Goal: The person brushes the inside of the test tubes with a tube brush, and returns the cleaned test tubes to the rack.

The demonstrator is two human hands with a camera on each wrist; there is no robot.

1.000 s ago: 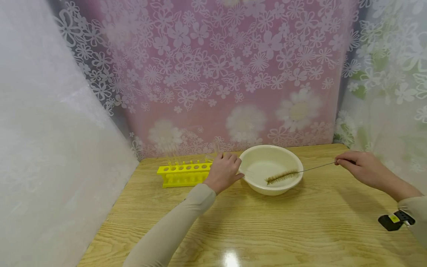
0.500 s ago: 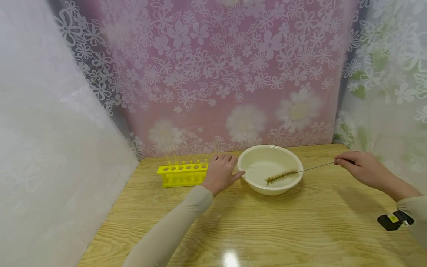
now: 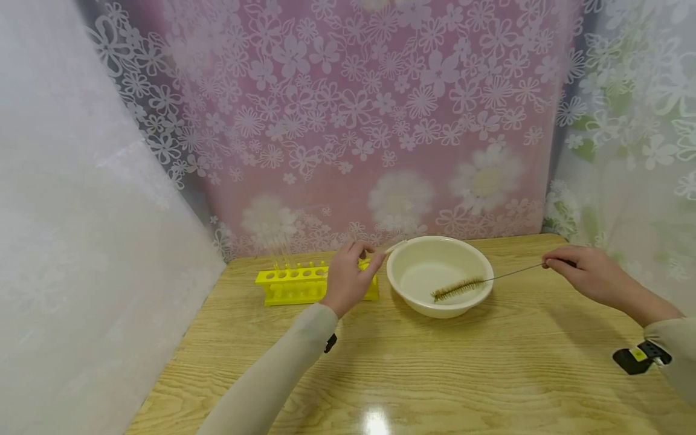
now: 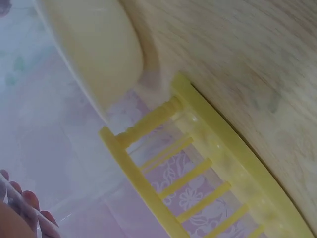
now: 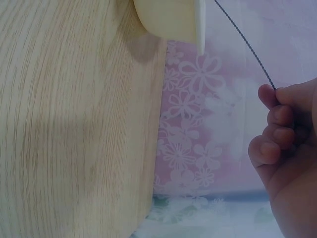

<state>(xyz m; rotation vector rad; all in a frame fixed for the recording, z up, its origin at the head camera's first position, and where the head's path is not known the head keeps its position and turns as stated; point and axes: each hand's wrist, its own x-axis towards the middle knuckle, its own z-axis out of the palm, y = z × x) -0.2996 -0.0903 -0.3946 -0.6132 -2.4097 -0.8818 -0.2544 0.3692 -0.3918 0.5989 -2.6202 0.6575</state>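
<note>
My left hand (image 3: 348, 279) is raised over the right end of a yellow test tube rack (image 3: 296, 291). Its thumb and fingers pinch a clear glass test tube (image 3: 396, 246), which slants toward the rim of a cream basin (image 3: 402, 290). In the left wrist view the fingers (image 4: 30, 199) curl round the tube (image 4: 17, 201) at the lower left corner. On the right, my right hand (image 3: 600, 279) grips the handle end of a test tube brush (image 3: 459, 288). The brush's bristles hang inside the basin, and its twisted wire (image 5: 247, 45) runs up to my fingertips.
Several clear tubes (image 3: 280, 244) stand upright at the rack's left end. A wooden table (image 3: 435, 374) carries the rack and basin. Floral curtains (image 3: 380, 121) enclose the back and sides. The basin stands just right of the rack.
My left hand has moved slightly left, away from the basin, and its fingers have tilted up, bringing the test tube into plain sight. The right hand and brush have barely moved.
</note>
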